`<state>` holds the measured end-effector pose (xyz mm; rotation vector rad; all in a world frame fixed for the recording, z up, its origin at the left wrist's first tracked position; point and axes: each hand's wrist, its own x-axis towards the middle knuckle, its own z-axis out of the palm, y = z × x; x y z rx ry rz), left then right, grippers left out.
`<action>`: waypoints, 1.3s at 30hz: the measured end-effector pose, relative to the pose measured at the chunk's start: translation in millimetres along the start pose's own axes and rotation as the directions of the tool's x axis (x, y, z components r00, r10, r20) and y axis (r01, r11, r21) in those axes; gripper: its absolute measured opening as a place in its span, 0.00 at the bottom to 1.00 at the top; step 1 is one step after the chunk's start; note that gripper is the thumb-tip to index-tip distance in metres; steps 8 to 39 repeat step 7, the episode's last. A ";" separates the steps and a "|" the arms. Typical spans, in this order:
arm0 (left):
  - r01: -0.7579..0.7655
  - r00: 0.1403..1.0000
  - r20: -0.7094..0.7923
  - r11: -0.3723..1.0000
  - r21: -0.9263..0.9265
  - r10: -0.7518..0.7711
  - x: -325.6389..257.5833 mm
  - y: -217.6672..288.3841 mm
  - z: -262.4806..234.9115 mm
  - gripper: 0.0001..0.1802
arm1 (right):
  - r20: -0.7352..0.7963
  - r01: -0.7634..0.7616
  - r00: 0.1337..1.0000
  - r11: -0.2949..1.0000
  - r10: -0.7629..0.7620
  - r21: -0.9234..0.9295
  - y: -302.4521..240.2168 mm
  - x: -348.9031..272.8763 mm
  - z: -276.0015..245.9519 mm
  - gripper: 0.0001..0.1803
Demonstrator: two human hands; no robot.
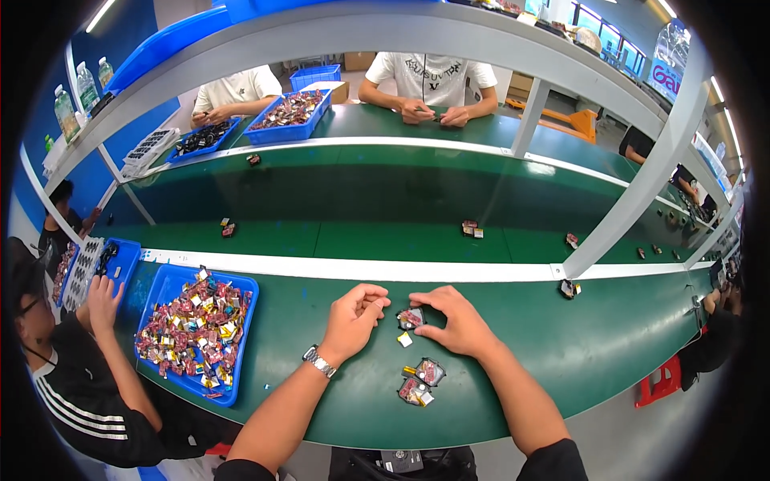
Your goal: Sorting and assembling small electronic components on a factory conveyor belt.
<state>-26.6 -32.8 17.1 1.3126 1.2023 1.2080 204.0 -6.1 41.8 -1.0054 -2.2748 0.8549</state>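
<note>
My right hand (pixel 457 322) has its thumb and forefinger on either side of a small dark casing with a red circuit board (pixel 410 319), down at the green work surface. A white-and-yellow battery pouch (pixel 405 340) lies just below that casing. Beside it, my left hand (pixel 353 321) is closed, its fingers curled in toward the thumb; anything pinched there is too small or hidden to make out. Nearer to me lie two more casings with boards, one (pixel 431 372) slightly behind the other (pixel 415 392), touching or almost touching.
A blue tray (pixel 250 321) heaped with boards and batteries stands left of my arm. White rail (pixel 361 268) borders a green conveyor (pixel 361 208) carrying scattered assemblies. A grey post (pixel 634 184) rises at right. One person sits close at left; others sit across, by another filled blue tray (pixel 301 132).
</note>
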 end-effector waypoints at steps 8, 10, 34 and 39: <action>0.112 0.958 0.264 0.994 -0.002 -0.108 -6.3 10.1 -1.8 0.16 | -0.007 0.101 0.995 0.994 -0.101 0.051 -9.8 -0.3 0.9 0.35; 0.112 0.958 0.264 0.994 -0.002 -0.108 -6.3 10.1 -1.8 0.16 | -0.007 0.101 0.995 0.994 -0.101 0.051 -9.8 -0.3 0.9 0.35; 0.112 0.958 0.264 0.994 -0.002 -0.108 -6.3 10.1 -1.8 0.16 | -0.007 0.101 0.995 0.994 -0.101 0.051 -9.8 -0.3 0.9 0.35; 0.112 0.958 0.264 0.994 -0.002 -0.108 -6.3 10.1 -1.8 0.16 | -0.007 0.101 0.995 0.994 -0.101 0.051 -9.8 -0.3 0.9 0.35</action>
